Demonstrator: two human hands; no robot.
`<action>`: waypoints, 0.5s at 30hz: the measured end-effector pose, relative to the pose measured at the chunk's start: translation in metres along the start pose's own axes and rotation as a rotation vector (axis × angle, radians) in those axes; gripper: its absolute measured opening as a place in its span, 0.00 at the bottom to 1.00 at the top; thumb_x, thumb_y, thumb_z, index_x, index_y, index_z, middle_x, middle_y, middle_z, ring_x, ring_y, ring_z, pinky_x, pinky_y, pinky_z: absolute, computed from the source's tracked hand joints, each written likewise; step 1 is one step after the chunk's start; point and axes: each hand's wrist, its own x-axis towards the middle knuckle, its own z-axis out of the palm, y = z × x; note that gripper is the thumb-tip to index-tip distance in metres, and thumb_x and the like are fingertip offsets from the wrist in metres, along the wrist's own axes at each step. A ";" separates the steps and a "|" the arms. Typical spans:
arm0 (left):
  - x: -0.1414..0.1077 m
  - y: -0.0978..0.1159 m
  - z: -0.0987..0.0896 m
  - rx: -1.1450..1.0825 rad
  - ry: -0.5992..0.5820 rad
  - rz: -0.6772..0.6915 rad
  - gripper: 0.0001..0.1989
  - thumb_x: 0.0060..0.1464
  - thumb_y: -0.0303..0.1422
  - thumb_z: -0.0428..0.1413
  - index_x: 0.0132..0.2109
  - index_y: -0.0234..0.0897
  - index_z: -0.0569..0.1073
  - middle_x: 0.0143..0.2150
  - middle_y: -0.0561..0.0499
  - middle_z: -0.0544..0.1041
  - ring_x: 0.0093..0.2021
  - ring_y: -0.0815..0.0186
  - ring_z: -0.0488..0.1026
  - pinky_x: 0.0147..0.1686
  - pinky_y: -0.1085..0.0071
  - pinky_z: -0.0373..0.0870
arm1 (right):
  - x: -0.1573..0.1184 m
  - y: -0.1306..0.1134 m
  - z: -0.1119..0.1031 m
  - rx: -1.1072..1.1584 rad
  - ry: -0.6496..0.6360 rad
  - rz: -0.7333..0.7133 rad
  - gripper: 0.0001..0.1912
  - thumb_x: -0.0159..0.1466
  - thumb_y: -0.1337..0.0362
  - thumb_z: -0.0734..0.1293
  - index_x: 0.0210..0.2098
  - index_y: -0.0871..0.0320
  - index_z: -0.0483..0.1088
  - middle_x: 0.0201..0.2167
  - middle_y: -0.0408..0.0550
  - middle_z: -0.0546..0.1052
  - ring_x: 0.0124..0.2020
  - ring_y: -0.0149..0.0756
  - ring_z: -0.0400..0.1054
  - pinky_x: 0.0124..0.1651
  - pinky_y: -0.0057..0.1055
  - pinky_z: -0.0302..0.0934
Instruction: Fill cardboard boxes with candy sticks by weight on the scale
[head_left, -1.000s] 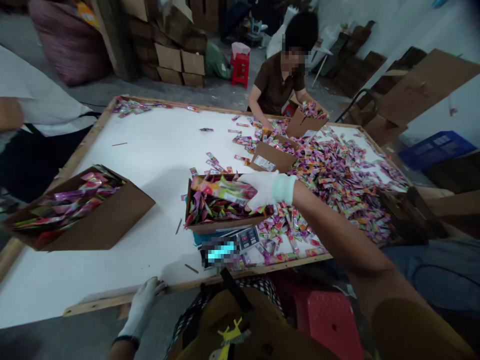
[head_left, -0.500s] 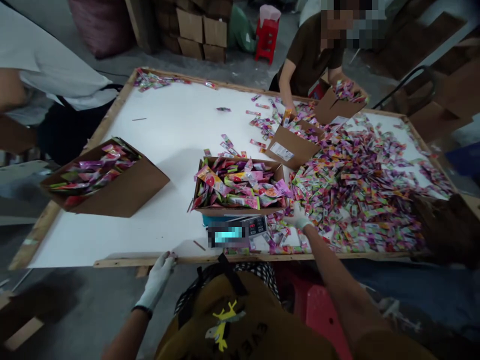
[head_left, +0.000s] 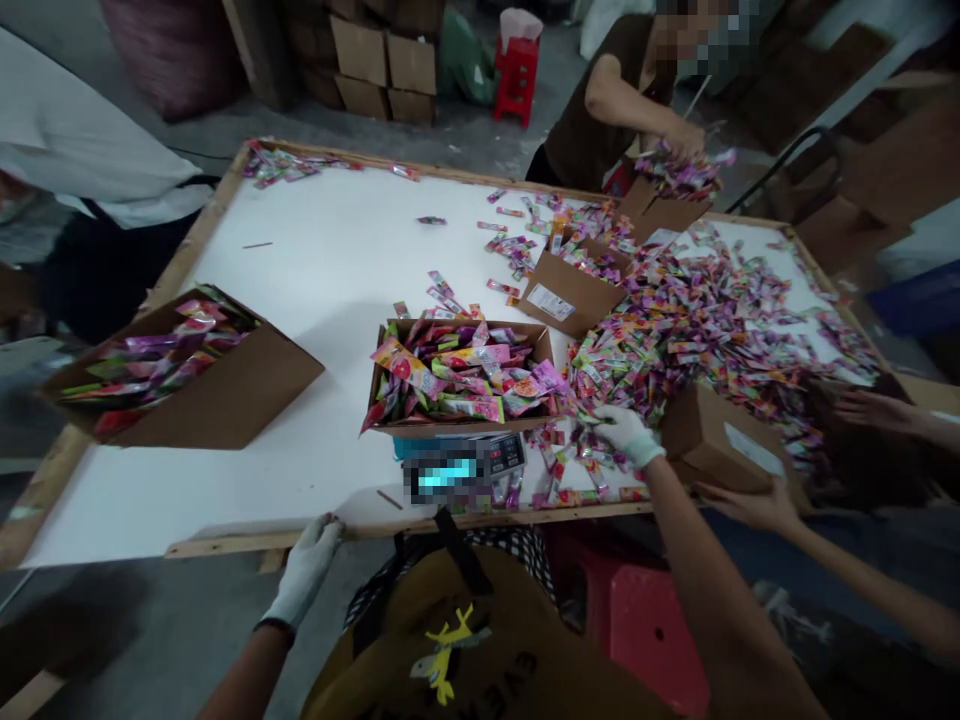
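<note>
My right hand, in a white glove, is at the near left side of the heap of colourful candy packets. Its fingers are closed on a packet, though blur hides the exact grip. Just left of it, an open cardboard box full of packets rests on a digital scale with a lit display. My left hand, gloved too, grips the wooden table edge with its fingers curled over it.
A filled box lies tilted at the left of the white table. Across the table, a co-worker's hand is over another filled box. From the right, another person's hands flank a cardboard box. A red stool stands beside me.
My right hand has moved right, away from the box on the scale. Another person's hands and a cardboard box have come in at right. The far co-worker's hand has lifted over their box.
</note>
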 end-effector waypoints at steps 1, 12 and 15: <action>0.003 -0.002 0.000 -0.007 -0.008 0.005 0.34 0.54 0.50 0.50 0.60 0.31 0.73 0.65 0.33 0.75 0.67 0.44 0.72 0.68 0.55 0.64 | -0.004 -0.006 -0.022 0.028 0.034 -0.033 0.17 0.55 0.57 0.67 0.38 0.59 0.81 0.30 0.47 0.80 0.37 0.43 0.74 0.44 0.36 0.70; -0.002 0.015 -0.006 -0.086 0.022 0.032 0.24 0.47 0.49 0.51 0.47 0.39 0.73 0.55 0.36 0.82 0.65 0.41 0.74 0.69 0.52 0.65 | -0.066 -0.173 -0.128 0.535 0.154 -0.494 0.22 0.57 0.46 0.77 0.35 0.59 0.79 0.24 0.44 0.78 0.20 0.31 0.66 0.24 0.28 0.63; -0.012 0.033 -0.014 -0.016 0.082 0.064 0.20 0.47 0.47 0.52 0.41 0.40 0.73 0.45 0.39 0.84 0.57 0.41 0.79 0.61 0.52 0.74 | -0.061 -0.203 -0.112 0.482 0.057 -0.613 0.26 0.61 0.41 0.75 0.33 0.60 0.80 0.23 0.46 0.79 0.20 0.30 0.67 0.24 0.27 0.62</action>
